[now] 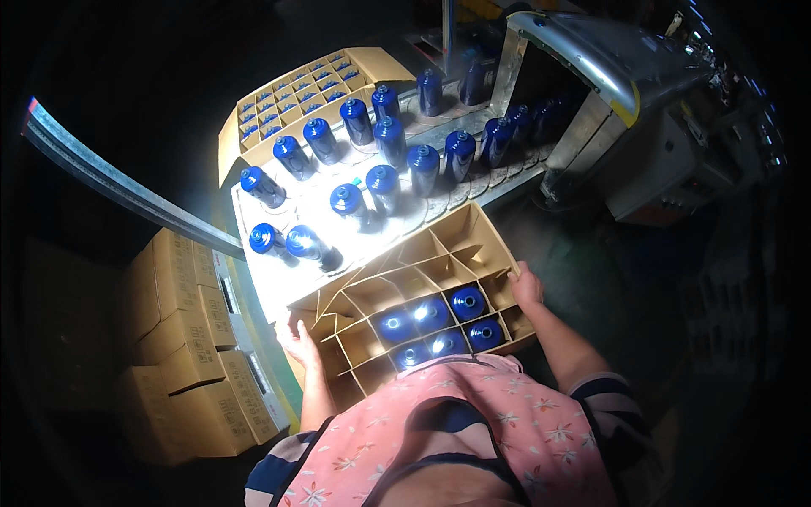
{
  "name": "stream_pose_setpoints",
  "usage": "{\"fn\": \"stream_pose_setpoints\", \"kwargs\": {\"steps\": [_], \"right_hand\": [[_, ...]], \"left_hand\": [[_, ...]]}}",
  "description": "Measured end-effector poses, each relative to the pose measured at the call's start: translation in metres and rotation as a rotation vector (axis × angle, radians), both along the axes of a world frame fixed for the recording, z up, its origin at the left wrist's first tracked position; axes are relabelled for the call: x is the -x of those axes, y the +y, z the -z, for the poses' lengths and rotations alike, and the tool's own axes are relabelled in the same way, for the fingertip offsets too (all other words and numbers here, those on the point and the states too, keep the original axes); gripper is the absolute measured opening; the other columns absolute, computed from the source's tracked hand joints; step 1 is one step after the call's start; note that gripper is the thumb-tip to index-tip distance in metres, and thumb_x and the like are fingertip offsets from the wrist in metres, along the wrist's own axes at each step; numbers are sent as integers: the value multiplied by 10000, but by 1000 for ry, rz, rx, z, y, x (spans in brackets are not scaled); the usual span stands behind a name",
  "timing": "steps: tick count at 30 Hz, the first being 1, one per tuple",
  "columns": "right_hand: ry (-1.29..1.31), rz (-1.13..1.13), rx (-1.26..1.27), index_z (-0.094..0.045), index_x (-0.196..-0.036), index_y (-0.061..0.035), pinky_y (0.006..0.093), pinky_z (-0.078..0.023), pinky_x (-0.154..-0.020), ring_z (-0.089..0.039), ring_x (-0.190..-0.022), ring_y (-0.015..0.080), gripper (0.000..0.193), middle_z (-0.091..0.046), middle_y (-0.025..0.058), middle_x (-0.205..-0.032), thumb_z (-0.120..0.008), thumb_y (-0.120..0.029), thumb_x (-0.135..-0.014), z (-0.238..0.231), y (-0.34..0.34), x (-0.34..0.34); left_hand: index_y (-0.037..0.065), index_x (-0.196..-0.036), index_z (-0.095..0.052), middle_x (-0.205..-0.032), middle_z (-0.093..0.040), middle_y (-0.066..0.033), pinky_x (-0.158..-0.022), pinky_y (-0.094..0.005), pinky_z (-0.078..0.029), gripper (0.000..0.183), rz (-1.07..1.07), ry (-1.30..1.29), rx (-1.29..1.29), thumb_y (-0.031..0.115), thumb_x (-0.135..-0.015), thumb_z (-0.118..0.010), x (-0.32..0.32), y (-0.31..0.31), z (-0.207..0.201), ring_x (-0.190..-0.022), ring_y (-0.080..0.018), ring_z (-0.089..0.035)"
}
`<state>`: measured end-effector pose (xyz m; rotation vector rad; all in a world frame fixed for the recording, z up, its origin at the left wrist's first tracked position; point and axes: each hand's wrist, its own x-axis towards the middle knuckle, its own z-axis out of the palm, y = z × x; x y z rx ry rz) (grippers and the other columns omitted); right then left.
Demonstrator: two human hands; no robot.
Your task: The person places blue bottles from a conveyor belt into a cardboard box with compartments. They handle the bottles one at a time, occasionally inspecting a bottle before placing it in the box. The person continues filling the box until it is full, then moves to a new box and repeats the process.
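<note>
An open cardboard box (463, 228) with crossed cardboard dividers stands close in front of my body. My left hand (297, 342) grips its left rim, fingers bent over the edge. At the opposite side, my right hand (526, 286) has hold of the right rim, thumb and fingers around the cardboard. Several blue bottles (467, 302) stand upright in the near and right compartments, their necks facing up. The far and left compartments hold no bottles. Some divider strips (342, 308) at the left lean askew.
More blue bottles (356, 121) stand in rows on the brightly lit conveyor (296, 224) beyond the box. A filled divided carton (232, 144) sits behind it. A metal machine housing (583, 51) rises at right, a metal rail (127, 182) at left, with stacked cartons (182, 338) below.
</note>
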<state>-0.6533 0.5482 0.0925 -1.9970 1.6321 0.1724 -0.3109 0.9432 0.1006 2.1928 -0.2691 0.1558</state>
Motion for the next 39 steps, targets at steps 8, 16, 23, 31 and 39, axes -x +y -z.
{"fn": "stream_pose_setpoints", "kwargs": {"steps": [8, 16, 23, 31, 39], "right_hand": [[-28, 0, 3, -526, -1165, -142, 491, -473, -845, -607, -986, 416, 320, -659, 204, -1021, -600, -294, -893, 3, 5, 4], [-45, 5, 0, -528, -1156, -130, 493, -472, -845, -606, -991, 413, 315, -661, 197, -1023, -597, -293, -895, 2, 4, 2], [-18, 2, -22, -525, -1169, -149, 494, -474, -845, -613, -986, 408, 316, -666, 187, -1024, -595, -300, -900, -3, 3, -2], [-9, -2, -40, -525, -1165, -143, 492, -471, -849, -608, -987, 416, 314, -661, 193, -1032, -596, -292, -898, 8, 6, 2], [-50, -33, 29, -510, -1158, -130, 496, -481, -831, -614, -969, 404, 311, -659, 196, -1013, -593, -280, -898, 21, 4, 2]], "left_hand": [[-19, -1252, -539, -1197, -624, -196, -944, -365, -462, 396, -92, 151, -161, -13, -859, -586, 3, 5, -12, -1114, -289, -604], [35, -1231, -566, -1160, -648, -178, -902, -394, -467, 330, -112, 77, -190, 51, -902, -548, 3, 7, -5, -1059, -309, -623], [31, -1228, -569, -1139, -660, -173, -902, -383, -471, 332, -137, 112, -161, 41, -897, -549, 1, 8, -3, -1053, -295, -635], [31, -1251, -566, -1210, -618, -141, -948, -367, -468, 378, 12, 32, -48, -32, -879, -548, 15, -3, -8, -1134, -255, -591], [136, -1039, -706, -1108, -675, -58, -966, -337, -452, 270, 689, 252, -172, 17, -797, -685, 101, -62, -23, -1053, -257, -582]]}}
